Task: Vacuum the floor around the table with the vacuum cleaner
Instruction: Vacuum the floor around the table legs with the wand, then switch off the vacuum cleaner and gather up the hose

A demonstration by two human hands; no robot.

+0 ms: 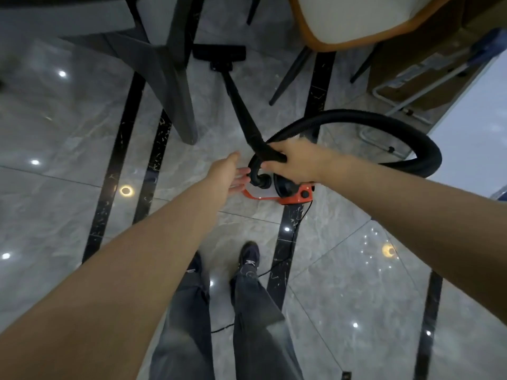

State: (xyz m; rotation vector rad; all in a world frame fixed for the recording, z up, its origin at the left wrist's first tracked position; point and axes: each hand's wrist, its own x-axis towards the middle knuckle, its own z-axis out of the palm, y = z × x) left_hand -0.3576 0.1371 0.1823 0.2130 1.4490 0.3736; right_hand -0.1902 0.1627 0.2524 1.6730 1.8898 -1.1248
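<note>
My right hand (295,163) grips the black handle end of the vacuum wand (241,105). The wand runs forward and down to the black floor nozzle (219,52), which lies on the grey tiled floor (68,149) beside the table's dark leg (175,86). A thick black hose (384,124) loops from the handle out to the right and back down. The orange vacuum body (295,197) stands on the floor below my right hand. My left hand (227,174) is stretched out, fingers straight, just left of the hose coupling, holding nothing.
A chair with a white seat and orange trim (348,20) stands at the top right on thin dark legs. A white metal frame (397,105) leans by a wooden cabinet at the right. The black power cord (274,267) trails past my feet (249,256).
</note>
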